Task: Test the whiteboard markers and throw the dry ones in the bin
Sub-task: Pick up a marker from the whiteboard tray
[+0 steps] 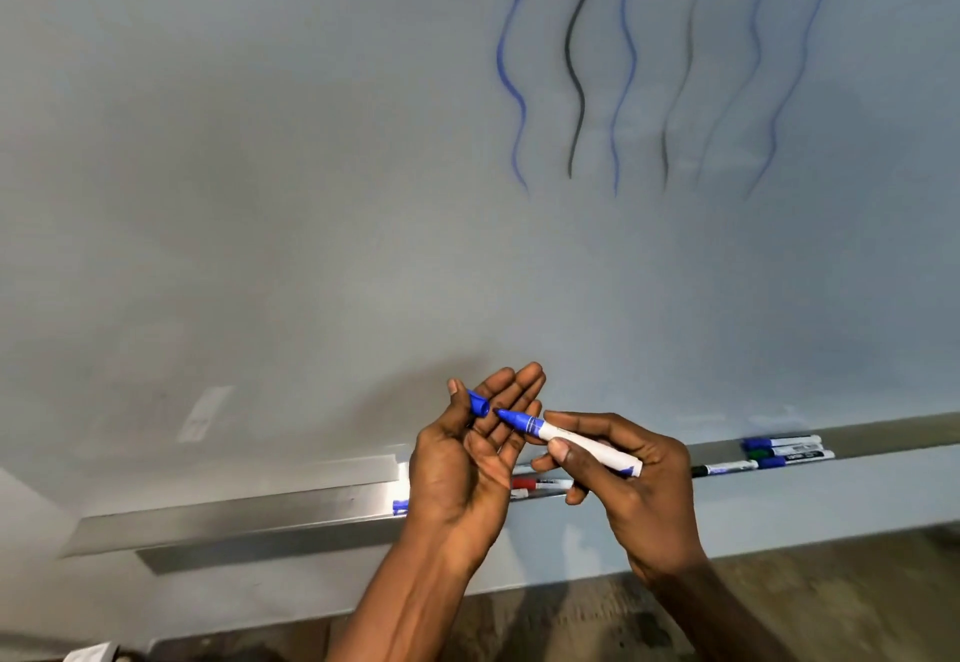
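My right hand (628,484) grips an uncapped blue whiteboard marker (571,440) by its white barrel, tip pointing left. The tip sits just short of the blue cap (478,403), which my left hand (467,453) pinches between thumb and palm with its fingers held up straight. Both hands hover in front of the whiteboard (311,193), just above its metal tray (249,510). Several wavy blue and black test lines (576,68) run down the board at the upper right. No bin is in view.
More markers lie in the tray: a blue, green and black group (784,451) at the right, a red one (535,483) behind my hands, a blue cap end (400,505) left of my wrist. A rough brown floor (831,604) shows below the board.
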